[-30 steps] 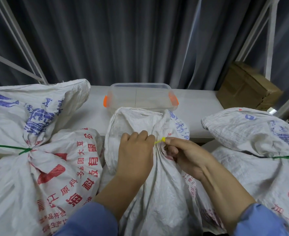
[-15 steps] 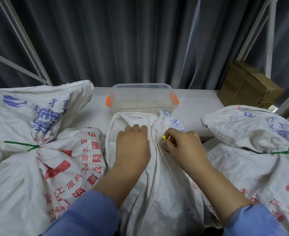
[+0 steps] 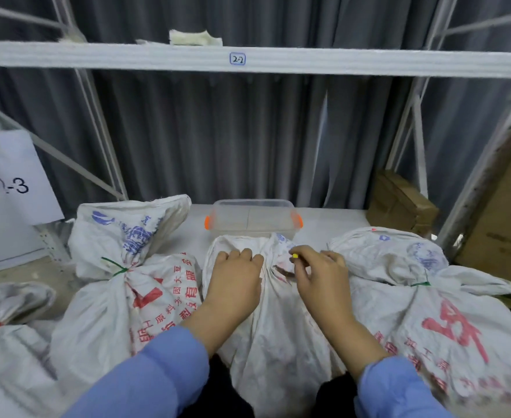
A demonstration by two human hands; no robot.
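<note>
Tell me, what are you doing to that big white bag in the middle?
A person in blue sleeves is working on the middle sack. The left hand grips its bunched neck, and the right hand pinches a small yellow tie there. The left sack and right sack beside it are already bound with green ties. A clear box sits behind.

Your low white shelf carries a clear tub with orange clips, set near its middle. The left sack, the middle sack and the right sack lean their tops onto its front edge.
</note>
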